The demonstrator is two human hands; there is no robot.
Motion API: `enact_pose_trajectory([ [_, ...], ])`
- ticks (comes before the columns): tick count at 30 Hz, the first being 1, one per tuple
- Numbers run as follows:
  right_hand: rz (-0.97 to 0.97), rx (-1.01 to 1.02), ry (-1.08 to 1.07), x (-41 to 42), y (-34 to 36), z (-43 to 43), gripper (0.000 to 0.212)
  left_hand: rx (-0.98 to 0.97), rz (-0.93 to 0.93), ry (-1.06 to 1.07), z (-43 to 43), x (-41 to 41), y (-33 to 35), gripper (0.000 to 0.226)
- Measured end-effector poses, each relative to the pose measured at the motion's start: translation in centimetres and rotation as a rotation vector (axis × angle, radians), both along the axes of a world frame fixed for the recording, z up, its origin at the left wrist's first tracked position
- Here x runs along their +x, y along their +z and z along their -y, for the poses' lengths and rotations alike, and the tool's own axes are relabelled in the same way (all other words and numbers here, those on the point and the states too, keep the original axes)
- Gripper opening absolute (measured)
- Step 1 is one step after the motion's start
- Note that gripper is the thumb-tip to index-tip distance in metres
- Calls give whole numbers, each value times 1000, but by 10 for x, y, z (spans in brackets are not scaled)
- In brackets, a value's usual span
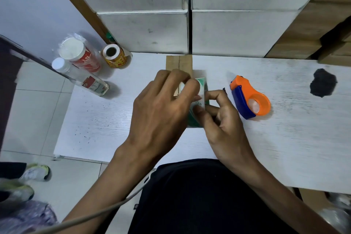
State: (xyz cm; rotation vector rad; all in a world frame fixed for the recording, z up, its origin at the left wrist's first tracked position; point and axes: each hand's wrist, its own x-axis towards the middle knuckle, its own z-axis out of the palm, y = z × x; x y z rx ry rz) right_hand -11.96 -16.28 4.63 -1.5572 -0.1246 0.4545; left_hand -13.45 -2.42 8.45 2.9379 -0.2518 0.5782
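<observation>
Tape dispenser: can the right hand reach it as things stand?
Probably yes. The tape dispenser lies on the table beside the right hand, with nothing between them. But that hand pinches the green packet, so it would have to let go first.

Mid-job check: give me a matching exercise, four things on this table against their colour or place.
1 tape dispenser
2 clear bottle
3 label roll
4 green packet

a yellow and red
b held by left hand and right hand
c orange and blue
d white cap, far left

Pairs: 1-c, 2-d, 3-a, 4-b
</observation>
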Motion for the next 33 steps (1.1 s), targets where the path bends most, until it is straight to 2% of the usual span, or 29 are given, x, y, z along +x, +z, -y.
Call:
enact_pose_trajectory([
  [4,-45,68,-8,-2,3,-3,26,21,106,31,3,-3,-6,28],
  [8,-32,103,-5,-5,4,-5,22,10,175,18,1,-2,-9,39],
  [14,-51,172,-12,-4,5,-4,23,-75,240,-25,-2,-2,-13,27],
  [22,-65,218,-37,-2,6,-1,27,-110,263,-133,-5,-9,-13,30],
  [25,-4,191,-11,-2,8,1,25,-237,220,-107,-9,-11,-10,27],
  [33,69,139,15,-4,13,2,24,-315,-46,-108,-13,-10,13,11],
])
